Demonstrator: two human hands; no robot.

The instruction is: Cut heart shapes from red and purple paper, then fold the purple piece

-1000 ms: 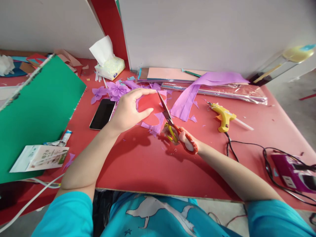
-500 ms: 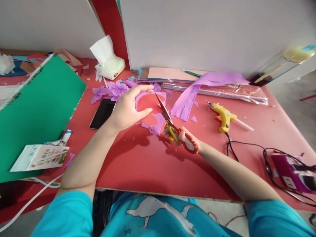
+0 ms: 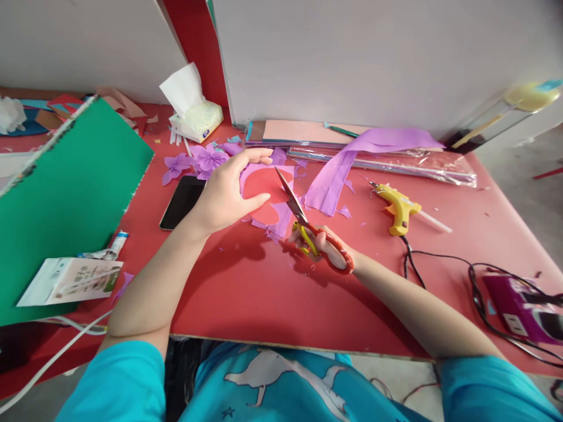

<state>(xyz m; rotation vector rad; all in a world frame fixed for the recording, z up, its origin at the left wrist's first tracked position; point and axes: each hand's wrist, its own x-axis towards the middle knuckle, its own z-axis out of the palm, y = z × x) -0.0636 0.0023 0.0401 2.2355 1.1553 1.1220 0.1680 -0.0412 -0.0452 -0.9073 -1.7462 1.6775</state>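
Note:
My left hand [image 3: 226, 190] is curved around a piece of red paper [image 3: 257, 186] with a rounded edge, its thumb over the paper and its index finger stretched above. The other fingers are mostly hidden. Purple paper [image 3: 284, 217] shows behind and below the red piece. My right hand [image 3: 323, 243] grips scissors [image 3: 335, 253] with red and yellow handles. Their blades point up and left, across the right side of the red paper. Whether they touch it I cannot tell. Beyond my left hand lie purple paper flowers [image 3: 209, 158].
A black phone [image 3: 182, 202] lies left of the papers. Purple strips [image 3: 336, 179] lie over wrapped paper sheets at the back. To the right are a yellow glue gun [image 3: 398, 208] and a purple corded box [image 3: 523, 308]. A green board [image 3: 83, 193] and a tissue pack [image 3: 200, 120] stand left.
My left hand, the red paper and the scissors have shifted very slightly to the left together. Otherwise the scene looks the same.

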